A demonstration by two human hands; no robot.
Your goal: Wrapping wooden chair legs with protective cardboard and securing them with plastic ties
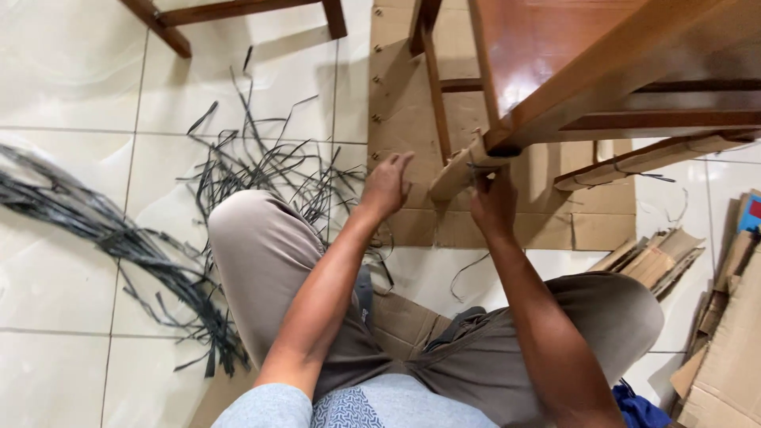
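- Work in hand: wrapping strips of brown corrugated cardboard round the legs of a dark reddish-brown wooden chair (571,47), tipped over in the upper right of the frame.
- Done, judging by how things lie: one cardboard-wrapped chair leg at right (642,158) is covered along its visible length and looks tied with a thin dark strap.
- In progress: the cardboard sleeve on the near chair leg (460,170), centre of frame, sits over the leg end; some strap seems to cross it, but whether it is tied off I cannot tell.
- Right hand (493,208) is closed round the lower end of that sleeve, fingers curled under it.
- Left hand (387,184) is loosely open, fingers part-bent, holding nothing I can see, hovering over the flat sheet of brown cardboard on the floor (412,95).
- Left to do, by my estimate: bare legs remain at the top edge.
- Loose black plastic strapping strips (261,170) lie centre-left; a bundled mass at far left.
- Cut off: chair seat and back, cardboard scraps at right edge. The right hand's fingertips are hidden.
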